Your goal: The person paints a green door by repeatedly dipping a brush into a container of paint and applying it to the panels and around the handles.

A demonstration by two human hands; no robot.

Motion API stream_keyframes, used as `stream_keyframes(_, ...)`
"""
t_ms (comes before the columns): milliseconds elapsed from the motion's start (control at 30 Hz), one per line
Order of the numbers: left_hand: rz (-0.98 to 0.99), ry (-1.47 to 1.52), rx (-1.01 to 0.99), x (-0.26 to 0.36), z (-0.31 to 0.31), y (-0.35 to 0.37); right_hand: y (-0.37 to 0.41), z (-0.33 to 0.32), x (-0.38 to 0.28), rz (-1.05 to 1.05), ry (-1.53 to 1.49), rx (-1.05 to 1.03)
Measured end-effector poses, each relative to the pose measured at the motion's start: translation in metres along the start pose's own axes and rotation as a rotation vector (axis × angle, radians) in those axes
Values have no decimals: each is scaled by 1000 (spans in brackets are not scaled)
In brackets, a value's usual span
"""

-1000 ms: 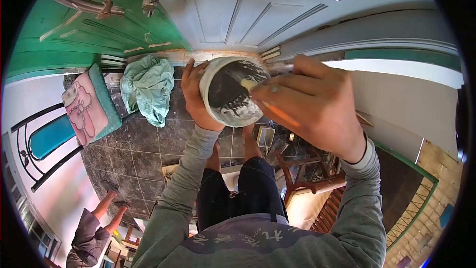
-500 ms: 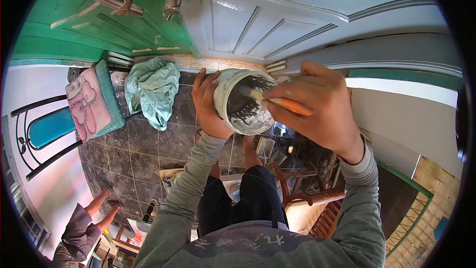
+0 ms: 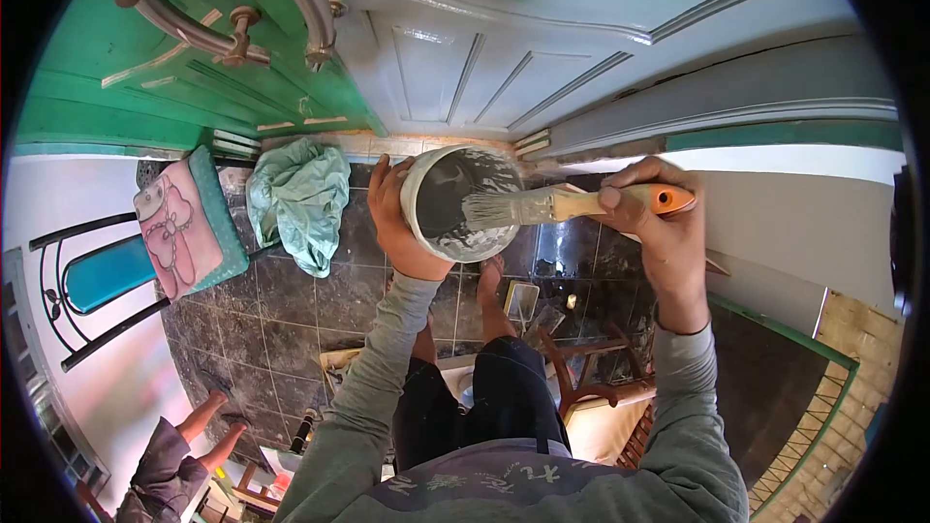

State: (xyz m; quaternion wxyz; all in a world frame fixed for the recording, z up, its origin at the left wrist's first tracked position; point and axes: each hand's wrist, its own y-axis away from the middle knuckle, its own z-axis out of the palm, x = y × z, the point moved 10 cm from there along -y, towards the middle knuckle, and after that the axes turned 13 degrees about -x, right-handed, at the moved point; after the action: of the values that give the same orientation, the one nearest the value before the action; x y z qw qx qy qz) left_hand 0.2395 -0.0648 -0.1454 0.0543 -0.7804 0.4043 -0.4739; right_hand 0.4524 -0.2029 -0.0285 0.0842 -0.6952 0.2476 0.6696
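Single head-worn view, steep and close

The camera looks from the wearer's head, down and forward. Grey shirt and dark shorts fill the near side; the tiled floor lies farther below, and a pale door and a green door rise at the far side. The bucket is mid-view, close to the lens. A wide, round fisheye field bends straight lines, reaching a chair at left and a pale wall at right.

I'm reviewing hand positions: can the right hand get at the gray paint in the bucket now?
Probably yes: the right hand holds a brush, its bristles at the mouth of the open bucket; no lid covers the gray paint, and the left hand grips the outside.
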Motion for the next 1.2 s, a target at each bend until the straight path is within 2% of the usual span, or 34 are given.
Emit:
stream_keyframes(67,-88,113,3,2,-7,-4,14,-7,17,-14,-146,75)
stream_keyframes(133,-118,181,-19,2,-10,-3,33,-3,14,-11,-37,137)
stream_keyframes(200,-135,227,-42,2,-14,1,53,2,10,-70,-82,220)
stream_keyframes(267,-130,239,-35,15,-32,2,73,15,1,-40,-36,264)
stream_keyframes(333,-179,287,2,21,-51,8,94,33,-12,-105,-78,276)
stream_keyframes(433,-225,348,-34,30,-78,13,126,58,-27,-31,-133,223)
stream_keyframes(567,-282,445,-84,56,-121,27,163,88,-52,-52,-226,221)
stream_keyframes(700,-214,432,-117,82,-153,27,186,103,-66,-17,-263,222)
stream_keyframes(833,-184,418,-134,85,-162,30,190,106,-67,-152,-283,278)
stream_keyframes(933,-149,338,-115,99,-165,25,196,101,-77,-93,-174,266)
stream_keyframes(1133,-143,401,-108,107,-145,11,189,85,-88,-206,-145,286)
stream_keyframes(1200,-143,381,-91,111,-139,6,187,76,-104,-305,-9,299)
